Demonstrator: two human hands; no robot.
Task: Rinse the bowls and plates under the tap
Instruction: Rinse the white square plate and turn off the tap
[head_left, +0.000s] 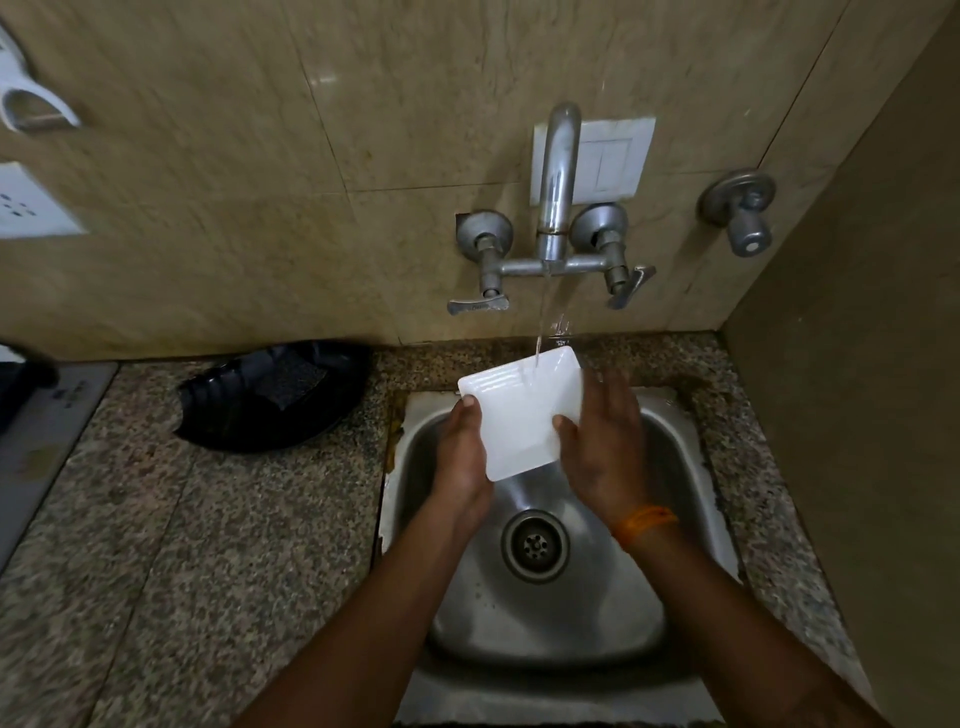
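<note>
A white square plate (522, 410) is held tilted over the steel sink (670, 467). Water runs from the wall tap (558, 171) in a thin stream onto the plate's far corner. My left hand (462, 452) grips the plate's left edge, thumb on top and fingers hidden beneath. My right hand (605, 441) holds the right edge, its thumb on the plate's face and its fingers spread behind. An orange band sits on my right wrist.
A black tray (234, 410) with a dark scrub pad (293, 379) lies on the granite counter (208, 545) left of the sink. The drain (535, 545) is open in the basin. A side wall stands close on the right. Another valve (740, 208) sticks out of the tiles.
</note>
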